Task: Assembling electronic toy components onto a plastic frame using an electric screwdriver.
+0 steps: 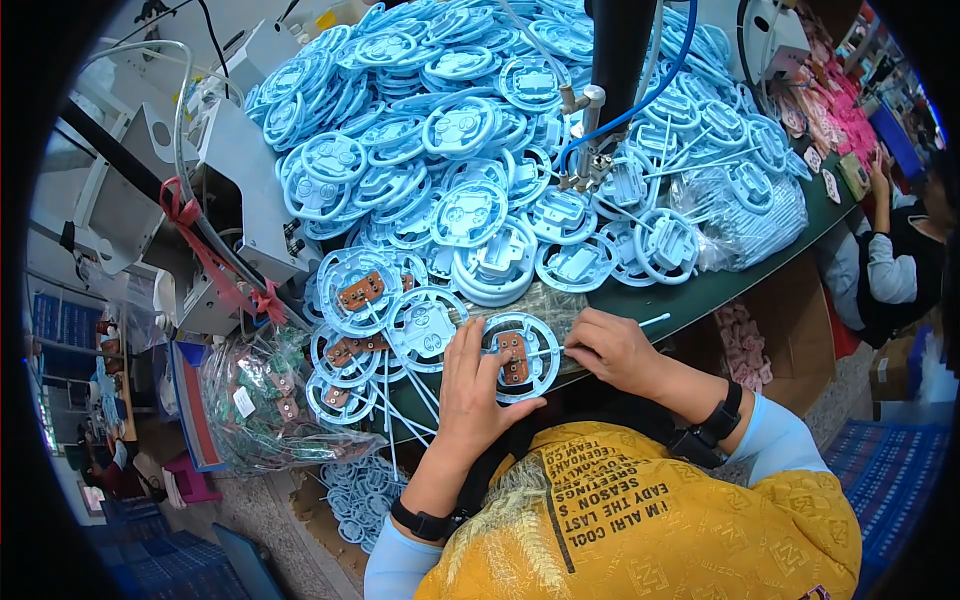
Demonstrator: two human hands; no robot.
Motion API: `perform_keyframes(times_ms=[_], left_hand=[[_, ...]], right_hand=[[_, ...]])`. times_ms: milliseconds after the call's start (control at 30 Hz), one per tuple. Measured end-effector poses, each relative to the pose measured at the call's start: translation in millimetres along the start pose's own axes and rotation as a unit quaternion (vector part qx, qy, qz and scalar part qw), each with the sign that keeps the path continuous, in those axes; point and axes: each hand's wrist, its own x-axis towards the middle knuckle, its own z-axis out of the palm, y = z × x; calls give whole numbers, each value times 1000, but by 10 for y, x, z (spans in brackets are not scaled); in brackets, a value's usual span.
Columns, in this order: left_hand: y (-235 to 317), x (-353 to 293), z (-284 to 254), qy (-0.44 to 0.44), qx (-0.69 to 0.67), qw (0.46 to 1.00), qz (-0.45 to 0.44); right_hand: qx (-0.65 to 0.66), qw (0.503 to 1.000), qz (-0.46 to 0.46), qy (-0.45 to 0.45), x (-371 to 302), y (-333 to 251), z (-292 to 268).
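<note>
A round light-blue plastic wheel-shaped part (522,321) lies at the near edge of the bench, with a small brown circuit board (514,358) in its middle. My left hand (468,388) steadies its left and lower rim, thumb below and fingers along the side. At its right, my right hand (612,350) pinches a thin pale-blue stick (655,319), which runs toward the part's centre; the far end sticks out beyond my fingers. Left of my hands lie several similar wheels with boards, one of them a wheel with a brown board (361,291), some with sticks attached.
A large heap of light-blue wheel parts (460,130) covers the bench's back. A black post (620,70) with fittings and a blue hose rises there. Bagged sticks (745,215) lie right, a clear bag of boards (270,400) left. A co-worker (900,250) sits far right.
</note>
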Motion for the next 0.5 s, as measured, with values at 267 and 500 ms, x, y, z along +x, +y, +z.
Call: perform_keyframes(times_ms=[267, 500], left_hand=[[22, 26, -35, -6, 18, 1000, 6], [30, 64, -67, -31, 28, 999, -6]], right_hand=[[-18, 1000, -25, 4, 8, -23, 33], [-107, 985, -107, 77, 197, -82, -344]])
